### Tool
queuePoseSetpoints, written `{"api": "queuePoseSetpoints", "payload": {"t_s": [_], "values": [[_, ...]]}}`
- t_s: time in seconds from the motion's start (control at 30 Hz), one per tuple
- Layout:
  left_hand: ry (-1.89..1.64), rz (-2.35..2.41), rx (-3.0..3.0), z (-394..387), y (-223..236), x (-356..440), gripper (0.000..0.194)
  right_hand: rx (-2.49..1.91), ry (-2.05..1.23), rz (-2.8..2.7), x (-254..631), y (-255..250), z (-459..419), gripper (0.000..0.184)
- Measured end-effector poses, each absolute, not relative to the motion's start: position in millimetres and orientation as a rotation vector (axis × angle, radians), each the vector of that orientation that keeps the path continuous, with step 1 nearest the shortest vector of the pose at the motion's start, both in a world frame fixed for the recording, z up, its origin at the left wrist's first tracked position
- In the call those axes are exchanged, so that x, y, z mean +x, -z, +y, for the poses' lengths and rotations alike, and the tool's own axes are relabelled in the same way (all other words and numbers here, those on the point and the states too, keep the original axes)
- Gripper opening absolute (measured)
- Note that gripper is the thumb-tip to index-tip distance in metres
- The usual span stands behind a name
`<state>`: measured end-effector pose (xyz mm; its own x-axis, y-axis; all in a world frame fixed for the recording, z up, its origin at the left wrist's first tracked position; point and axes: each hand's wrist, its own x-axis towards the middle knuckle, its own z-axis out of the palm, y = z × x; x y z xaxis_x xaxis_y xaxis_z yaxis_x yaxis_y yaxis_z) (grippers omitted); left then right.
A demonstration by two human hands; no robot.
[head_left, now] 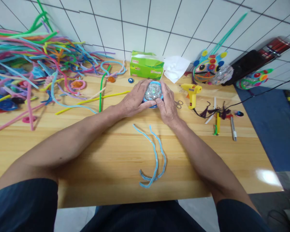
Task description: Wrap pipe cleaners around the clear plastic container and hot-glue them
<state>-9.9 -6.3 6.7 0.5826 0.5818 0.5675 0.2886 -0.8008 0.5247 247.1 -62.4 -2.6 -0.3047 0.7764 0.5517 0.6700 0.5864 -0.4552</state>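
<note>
A round, silvery, glittery piece with a blue rim (153,91) sits at the middle of the table's far half. Around its left side curls my left hand (137,98), with the thumb lying across the near edge. My right hand (168,103) grips the right side, and its thumb tip almost meets the other thumb. The palms hide parts of the rim. Two bent light-blue fuzzy stems (156,158) lie between my forearms, crossing at their near ends. Just beyond the hands stands a green tissue pack (147,66).
Pipe cleaners (38,58) pile up on the left. On the right are a yellow glue gun (192,93), scissors (178,104), a utility knife (233,129) and a decorated figure (205,67). White paper (175,68) leans near the tiled wall. A black cord (263,90) runs off right.
</note>
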Motion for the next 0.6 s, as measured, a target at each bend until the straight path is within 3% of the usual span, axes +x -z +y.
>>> {"api": "queuePoseSetpoints", "payload": {"t_s": [0.6], "values": [[-1.049,0.691,2.459,-6.8,-8.3,-10.3,0.108,-1.138,-0.164,-2.063,244.8,-0.2,-66.7,0.083]]}}
